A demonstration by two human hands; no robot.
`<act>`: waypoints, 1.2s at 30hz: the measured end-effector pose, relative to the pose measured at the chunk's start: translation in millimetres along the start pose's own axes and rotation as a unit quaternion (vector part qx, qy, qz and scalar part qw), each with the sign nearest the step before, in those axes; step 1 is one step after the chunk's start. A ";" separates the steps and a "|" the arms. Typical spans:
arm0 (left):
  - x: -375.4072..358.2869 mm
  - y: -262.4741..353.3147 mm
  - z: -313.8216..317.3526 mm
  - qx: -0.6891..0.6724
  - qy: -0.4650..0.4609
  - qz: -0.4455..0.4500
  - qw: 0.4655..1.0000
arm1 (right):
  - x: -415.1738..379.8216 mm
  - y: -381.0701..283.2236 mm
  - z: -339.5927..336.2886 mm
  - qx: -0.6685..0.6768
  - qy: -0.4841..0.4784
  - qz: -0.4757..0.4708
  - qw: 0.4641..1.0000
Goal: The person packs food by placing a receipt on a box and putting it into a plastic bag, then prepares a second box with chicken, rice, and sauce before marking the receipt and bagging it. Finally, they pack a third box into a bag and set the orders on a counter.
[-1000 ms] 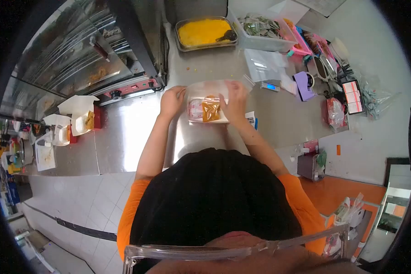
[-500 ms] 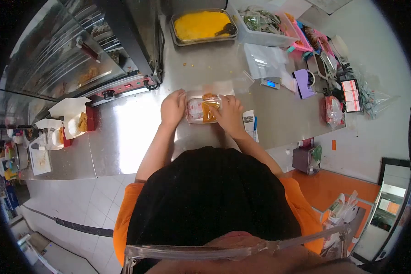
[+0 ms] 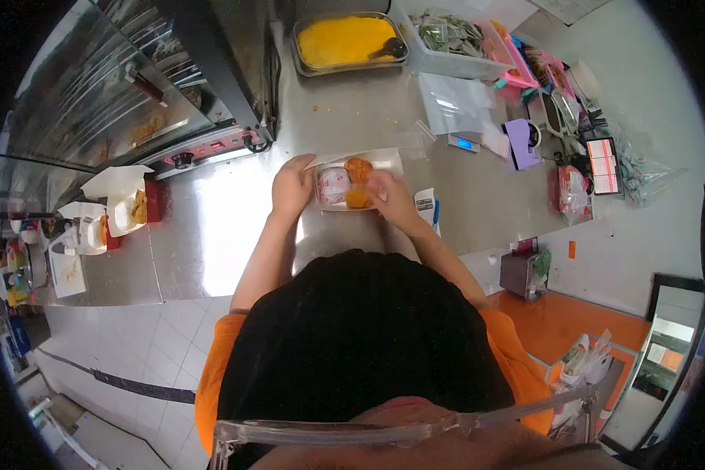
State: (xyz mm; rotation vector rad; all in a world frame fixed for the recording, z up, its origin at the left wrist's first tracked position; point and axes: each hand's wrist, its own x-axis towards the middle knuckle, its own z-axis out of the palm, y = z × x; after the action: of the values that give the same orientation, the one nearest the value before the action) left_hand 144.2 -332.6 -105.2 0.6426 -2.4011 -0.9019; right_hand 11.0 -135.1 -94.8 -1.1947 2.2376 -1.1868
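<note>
On the steel counter in front of me lies a white food box (image 3: 338, 207). Inside it are a white wrapped item (image 3: 334, 186) on the left, a browned piece of food (image 3: 358, 169) at the upper right and an orange-yellow packet (image 3: 358, 197) at the lower right. My left hand (image 3: 294, 186) rests against the box's left side, its fingers closed at the upper left corner. My right hand (image 3: 389, 200) is over the right side, fingers bent at the packet and slightly blurred.
A glass warming cabinet (image 3: 188, 86) stands at the left, with open food boxes (image 3: 129, 205) below it. A tray of yellow food (image 3: 345, 41), a plastic tub (image 3: 454, 63), a small scale (image 3: 464, 143) and a purple item (image 3: 520, 144) are beyond and to the right.
My right hand has pulled back a little and its fingers have bent inward. The packet lies lower in the box, and the browned food shows more. My left hand has shifted slightly left.
</note>
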 end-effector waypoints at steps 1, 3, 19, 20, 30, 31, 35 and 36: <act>0.6 -0.8 -0.7 0.015 0.004 0.024 1.000 | 3.5 -0.8 6.5 -0.083 0.123 -0.043 0.988; -0.9 -1.4 -5.9 0.052 -0.024 0.040 0.998 | 9.0 -6.2 4.1 -0.150 0.300 -0.073 0.939; -50.0 -2.6 37.2 -0.182 -0.098 -0.174 0.963 | -15.0 52.5 2.5 0.086 0.146 0.065 0.983; -46.8 5.0 26.1 -0.174 -0.150 -0.243 0.942 | -15.8 51.8 -0.2 0.100 0.136 0.078 0.983; -77.1 39.1 17.5 0.127 -0.209 -0.147 0.959 | -44.2 38.8 -12.2 0.000 0.035 0.016 0.999; -79.0 34.3 19.8 0.090 -0.214 -0.149 0.961 | -51.3 37.1 -7.7 -0.009 0.031 -0.004 0.999; -81.7 5.3 23.0 -0.007 -0.251 -0.117 0.961 | -67.0 37.6 2.7 0.017 -0.057 0.054 0.997; -80.8 3.7 19.7 0.000 -0.268 -0.101 0.958 | -66.2 34.0 -2.7 0.013 -0.055 0.018 0.998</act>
State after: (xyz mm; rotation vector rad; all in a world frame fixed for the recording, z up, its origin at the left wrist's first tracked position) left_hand 193.7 -274.3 -138.1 0.7239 -2.8424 -1.2999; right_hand 30.6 -70.4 -125.9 -1.1746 2.1470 -1.1050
